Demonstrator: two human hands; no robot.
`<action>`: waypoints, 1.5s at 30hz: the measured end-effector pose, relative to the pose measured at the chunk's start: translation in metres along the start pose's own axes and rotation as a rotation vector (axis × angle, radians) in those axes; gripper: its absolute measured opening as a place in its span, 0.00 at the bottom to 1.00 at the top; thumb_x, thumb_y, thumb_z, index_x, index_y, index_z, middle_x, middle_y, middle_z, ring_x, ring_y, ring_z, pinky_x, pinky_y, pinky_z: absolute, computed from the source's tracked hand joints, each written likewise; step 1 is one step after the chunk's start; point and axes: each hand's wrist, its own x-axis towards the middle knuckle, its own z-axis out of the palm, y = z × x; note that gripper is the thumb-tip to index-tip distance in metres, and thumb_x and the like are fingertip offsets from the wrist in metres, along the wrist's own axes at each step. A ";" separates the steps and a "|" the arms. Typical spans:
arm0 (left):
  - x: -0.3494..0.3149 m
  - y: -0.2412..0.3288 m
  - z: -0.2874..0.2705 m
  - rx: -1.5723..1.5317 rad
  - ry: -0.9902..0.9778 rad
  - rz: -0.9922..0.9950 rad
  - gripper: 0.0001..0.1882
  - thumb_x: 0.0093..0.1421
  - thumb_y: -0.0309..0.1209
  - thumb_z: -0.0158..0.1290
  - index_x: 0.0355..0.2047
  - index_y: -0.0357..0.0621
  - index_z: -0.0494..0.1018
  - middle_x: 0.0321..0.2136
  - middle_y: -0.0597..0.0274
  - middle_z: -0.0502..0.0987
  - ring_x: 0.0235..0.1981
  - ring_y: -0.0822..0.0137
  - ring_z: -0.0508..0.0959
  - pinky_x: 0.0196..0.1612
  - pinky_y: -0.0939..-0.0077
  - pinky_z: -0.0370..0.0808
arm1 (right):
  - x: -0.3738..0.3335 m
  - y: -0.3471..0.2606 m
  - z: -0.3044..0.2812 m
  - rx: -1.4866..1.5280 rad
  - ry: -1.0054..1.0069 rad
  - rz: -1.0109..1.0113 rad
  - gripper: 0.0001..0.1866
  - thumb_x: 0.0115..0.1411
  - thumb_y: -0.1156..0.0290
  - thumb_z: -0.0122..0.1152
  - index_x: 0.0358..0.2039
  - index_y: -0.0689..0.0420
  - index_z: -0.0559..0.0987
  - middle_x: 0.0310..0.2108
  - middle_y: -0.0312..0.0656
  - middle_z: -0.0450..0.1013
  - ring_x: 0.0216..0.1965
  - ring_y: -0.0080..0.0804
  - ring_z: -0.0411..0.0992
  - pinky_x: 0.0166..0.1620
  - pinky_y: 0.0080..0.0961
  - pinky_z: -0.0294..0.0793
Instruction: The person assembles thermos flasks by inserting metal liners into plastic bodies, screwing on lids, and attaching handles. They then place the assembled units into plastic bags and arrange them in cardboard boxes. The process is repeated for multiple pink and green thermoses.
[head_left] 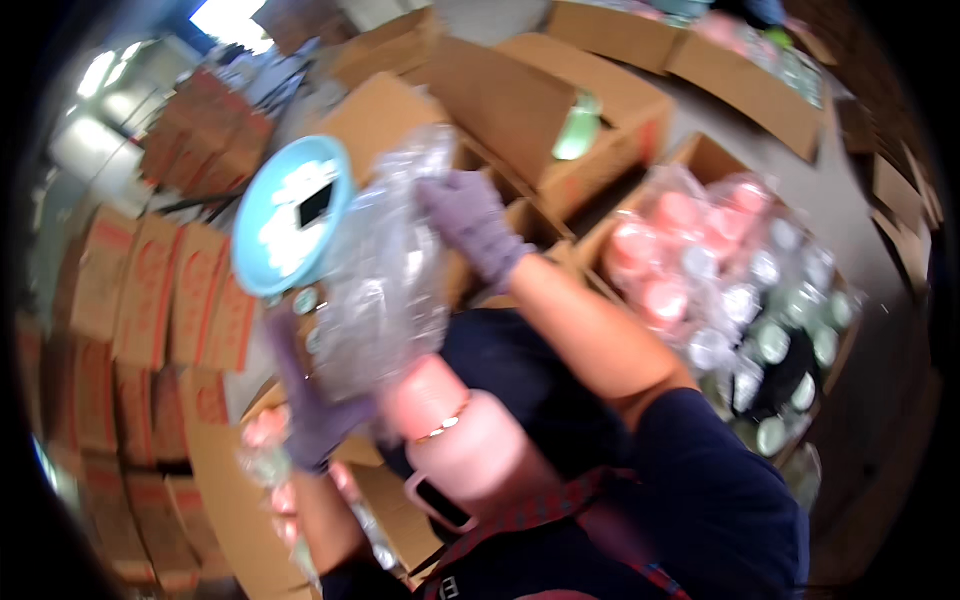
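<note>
Both hands wear purple-grey gloves. My right hand [465,215] grips the upper end of a clear plastic bag [385,285], which hangs crumpled in front of me. Lower left, my left hand [315,405] is open, its fingers stretched upward and its thumb apart, beside the lower part of the bag. A pink bottle [485,445] with a pink lid, a gold-coloured band and a side handle rests tilted against my lap, outside the bag. Its lid lies just under the bag's lower end. Motion blurs the hands and bag somewhat.
A blue basin [247,245] holding white pieces and a dark rectangle stands ahead left. At the right, an open carton [590,250] holds bagged pink and pale-green bottles. Another carton [235,510] with bottles sits lower left. Stacked cartons [150,290] line the left side.
</note>
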 end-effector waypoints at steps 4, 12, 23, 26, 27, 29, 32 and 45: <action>0.059 0.025 0.030 -0.579 0.108 -0.091 0.46 0.54 0.23 0.63 0.69 0.33 0.50 0.62 0.51 0.64 0.56 0.64 0.71 0.55 0.73 0.72 | 0.038 0.005 0.013 0.477 -0.149 0.091 0.19 0.61 0.57 0.61 0.42 0.62 0.80 0.30 0.36 0.77 0.26 0.26 0.73 0.32 0.25 0.74; 0.057 -0.019 0.039 -0.772 0.495 -0.373 0.23 0.65 0.30 0.54 0.58 0.34 0.68 0.48 0.59 0.76 0.47 0.72 0.75 0.52 0.77 0.72 | -0.042 -0.020 0.004 -0.102 -0.145 -0.674 0.44 0.51 0.57 0.72 0.62 0.66 0.63 0.58 0.54 0.65 0.60 0.47 0.64 0.62 0.40 0.64; 0.031 0.010 0.041 -0.746 0.463 -0.456 0.33 0.56 0.18 0.59 0.62 0.35 0.63 0.51 0.54 0.74 0.51 0.65 0.75 0.53 0.71 0.74 | -0.059 0.022 0.051 -0.162 -0.333 -0.663 0.18 0.51 0.76 0.64 0.45 0.60 0.77 0.38 0.41 0.77 0.40 0.32 0.76 0.43 0.25 0.75; -0.005 -0.049 0.055 -0.882 0.744 -0.473 0.23 0.58 0.20 0.57 0.55 0.35 0.69 0.48 0.55 0.77 0.46 0.65 0.78 0.51 0.72 0.76 | -0.039 0.045 0.018 0.354 -0.090 -0.094 0.14 0.60 0.79 0.59 0.47 0.61 0.77 0.42 0.42 0.77 0.41 0.30 0.76 0.47 0.23 0.76; -0.013 -0.051 0.062 -0.983 0.775 -0.442 0.22 0.59 0.21 0.56 0.55 0.35 0.70 0.48 0.54 0.77 0.46 0.65 0.79 0.51 0.72 0.76 | -0.045 0.049 0.011 0.477 -0.032 0.070 0.13 0.62 0.80 0.57 0.48 0.62 0.76 0.42 0.42 0.77 0.42 0.30 0.76 0.47 0.23 0.77; -0.031 -0.029 0.079 -1.580 0.667 -0.447 0.25 0.59 0.27 0.55 0.57 0.36 0.67 0.48 0.52 0.77 0.46 0.58 0.79 0.56 0.58 0.75 | -0.062 0.088 0.013 0.956 -0.145 0.143 0.17 0.65 0.74 0.58 0.54 0.64 0.72 0.44 0.41 0.76 0.44 0.29 0.77 0.49 0.26 0.77; -0.079 -0.030 0.084 -1.298 0.711 -0.476 0.32 0.58 0.33 0.56 0.62 0.36 0.62 0.46 0.55 0.78 0.43 0.61 0.80 0.52 0.61 0.77 | -0.097 0.081 -0.001 0.639 -0.437 0.112 0.18 0.68 0.73 0.53 0.57 0.64 0.70 0.47 0.42 0.75 0.45 0.29 0.75 0.52 0.25 0.73; -0.247 0.085 0.069 -0.545 0.243 -0.489 0.27 0.62 0.37 0.53 0.55 0.26 0.68 0.54 0.44 0.73 0.55 0.53 0.74 0.58 0.62 0.70 | -0.223 0.051 -0.097 -0.471 -0.801 -0.506 0.14 0.49 0.71 0.60 0.39 0.57 0.77 0.44 0.45 0.73 0.52 0.48 0.69 0.58 0.42 0.67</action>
